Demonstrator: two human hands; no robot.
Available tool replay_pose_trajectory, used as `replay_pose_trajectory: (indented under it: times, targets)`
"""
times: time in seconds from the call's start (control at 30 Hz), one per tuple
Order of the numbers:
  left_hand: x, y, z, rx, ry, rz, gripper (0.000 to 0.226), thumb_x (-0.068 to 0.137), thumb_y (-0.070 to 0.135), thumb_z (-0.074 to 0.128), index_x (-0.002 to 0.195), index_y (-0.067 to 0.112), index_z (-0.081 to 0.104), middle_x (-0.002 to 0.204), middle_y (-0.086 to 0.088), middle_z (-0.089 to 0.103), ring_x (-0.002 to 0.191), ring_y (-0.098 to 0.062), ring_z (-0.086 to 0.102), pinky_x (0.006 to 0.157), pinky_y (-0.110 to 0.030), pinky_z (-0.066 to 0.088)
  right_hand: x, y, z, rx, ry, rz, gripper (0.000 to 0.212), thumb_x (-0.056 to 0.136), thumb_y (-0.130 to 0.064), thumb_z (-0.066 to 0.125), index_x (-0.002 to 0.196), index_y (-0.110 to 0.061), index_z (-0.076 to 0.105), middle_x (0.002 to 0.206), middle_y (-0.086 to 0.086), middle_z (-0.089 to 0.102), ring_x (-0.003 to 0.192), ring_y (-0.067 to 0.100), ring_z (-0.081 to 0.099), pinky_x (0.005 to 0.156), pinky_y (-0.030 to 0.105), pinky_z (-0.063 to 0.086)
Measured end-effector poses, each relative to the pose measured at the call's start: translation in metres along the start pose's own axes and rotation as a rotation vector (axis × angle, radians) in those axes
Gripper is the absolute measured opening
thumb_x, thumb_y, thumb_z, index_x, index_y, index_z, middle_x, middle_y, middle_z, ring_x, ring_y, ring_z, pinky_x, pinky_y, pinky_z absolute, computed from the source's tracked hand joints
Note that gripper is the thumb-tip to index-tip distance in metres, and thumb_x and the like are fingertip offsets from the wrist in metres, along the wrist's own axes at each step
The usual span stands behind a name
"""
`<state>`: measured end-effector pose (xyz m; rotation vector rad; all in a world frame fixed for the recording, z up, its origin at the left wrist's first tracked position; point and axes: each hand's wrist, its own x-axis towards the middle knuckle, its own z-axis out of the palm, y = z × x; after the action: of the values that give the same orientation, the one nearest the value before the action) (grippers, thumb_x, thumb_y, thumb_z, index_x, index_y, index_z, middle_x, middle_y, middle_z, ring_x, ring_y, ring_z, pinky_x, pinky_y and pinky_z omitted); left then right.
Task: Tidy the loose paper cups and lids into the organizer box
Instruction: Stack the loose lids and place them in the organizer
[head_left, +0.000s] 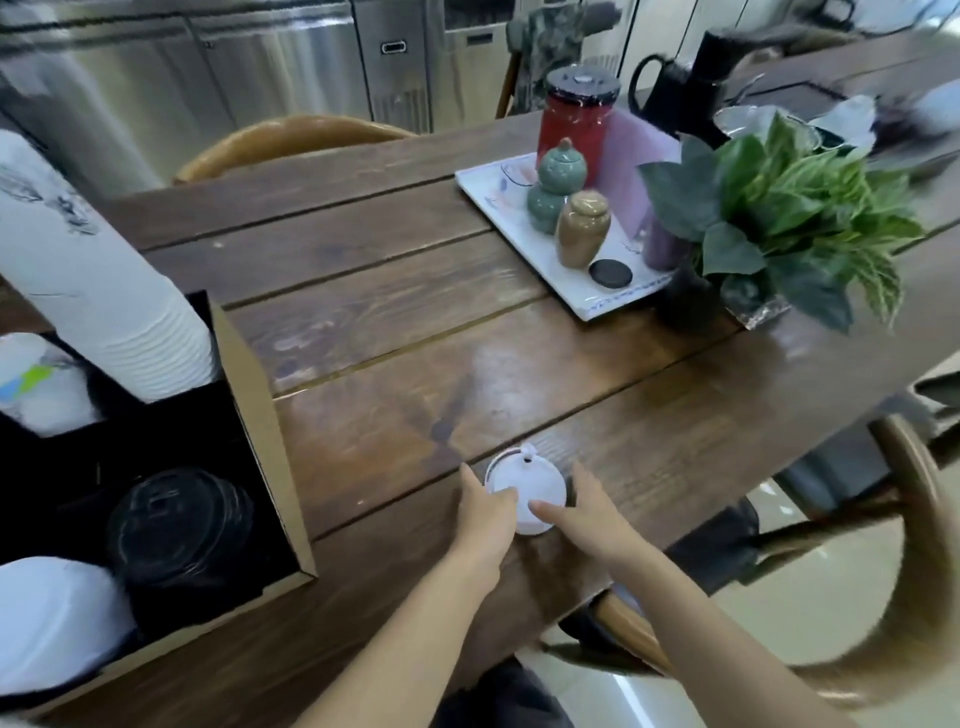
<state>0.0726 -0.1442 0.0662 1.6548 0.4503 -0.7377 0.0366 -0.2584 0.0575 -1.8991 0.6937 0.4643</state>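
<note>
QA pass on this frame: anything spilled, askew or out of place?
No spill or damage visible. One white lid sits loose on the table, outside the box; left hand and right hand are on it. A dark streak on the wood just beyond looks like grain or a stain.

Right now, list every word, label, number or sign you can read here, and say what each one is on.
No text here can be read.
White cup stack: dark printed marks, too blurred to read.
White tray: a line of small print along the near edge, too small to read.
Steel cabinet: a dark plate, nothing readable on it.
White lid between the hands: no print visible.
</note>
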Motion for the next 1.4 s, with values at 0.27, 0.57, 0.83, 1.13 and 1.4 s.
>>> replay_pose_trajectory:
  times: [0.27, 0.57, 0.83, 1.13, 1.4]
  targets:
    - [0.012, 0.007, -0.006, -0.192, 0.109, -0.105, 0.035, 0.088, 0.012, 0.051, 0.122, 0.01, 0.042, 0.126, -0.007, 0.052, 0.106, -0.025, 0.053, 0.08, -0.033, 0.046, 0.001, -0.02, 0.009, 0.276, 0.117, -0.079, 0.044, 0.085, -0.005, 0.061, 0.127, -0.007, 0.048, 0.118, 0.009, 0.055, 0.102, 0.021, 0.054, 0.066, 0.021, 0.044]
    - [-0.025, 0.042, -0.092, -0.358, 0.352, 0.216, 0.016, 0.086, 0.014, 0.063, 0.1, 0.006, 0.063, 0.09, -0.004, 0.064, 0.076, -0.015, 0.06, 0.059, -0.022, 0.053, -0.008, -0.112, 0.042, 0.209, 0.162, -0.516, 0.018, 0.082, -0.018, 0.061, 0.096, -0.028, 0.056, 0.109, 0.007, 0.061, 0.096, 0.021, 0.058, 0.076, 0.033, 0.049]
    - [-0.092, 0.053, -0.194, -0.444, 0.822, 0.52, 0.013, 0.082, 0.022, 0.068, 0.092, 0.017, 0.06, 0.085, 0.007, 0.062, 0.078, -0.007, 0.058, 0.072, -0.025, 0.048, -0.053, -0.187, 0.119, 0.207, -0.153, -0.758, 0.014, 0.076, -0.036, 0.062, 0.089, -0.03, 0.061, 0.101, 0.003, 0.066, 0.088, 0.021, 0.064, 0.074, 0.049, 0.055]
    - [-0.131, -0.009, -0.286, -0.555, 0.994, 0.423, 0.018, 0.085, 0.009, 0.065, 0.103, 0.01, 0.065, 0.093, 0.002, 0.065, 0.089, -0.013, 0.061, 0.077, -0.025, 0.049, -0.078, -0.221, 0.219, -0.09, -0.379, -0.862, 0.013, 0.084, -0.03, 0.061, 0.087, -0.017, 0.059, 0.09, 0.002, 0.064, 0.085, 0.026, 0.063, 0.079, 0.051, 0.053]
    - [-0.118, -0.048, -0.32, -0.483, 0.94, 0.336, 0.031, 0.087, 0.001, 0.058, 0.117, 0.007, 0.061, 0.109, -0.003, 0.066, 0.102, -0.018, 0.06, 0.083, -0.029, 0.046, -0.078, -0.233, 0.279, -0.556, -0.397, -0.884, 0.018, 0.087, -0.023, 0.051, 0.097, -0.009, 0.054, 0.1, 0.014, 0.065, 0.093, 0.034, 0.058, 0.075, 0.038, 0.045]
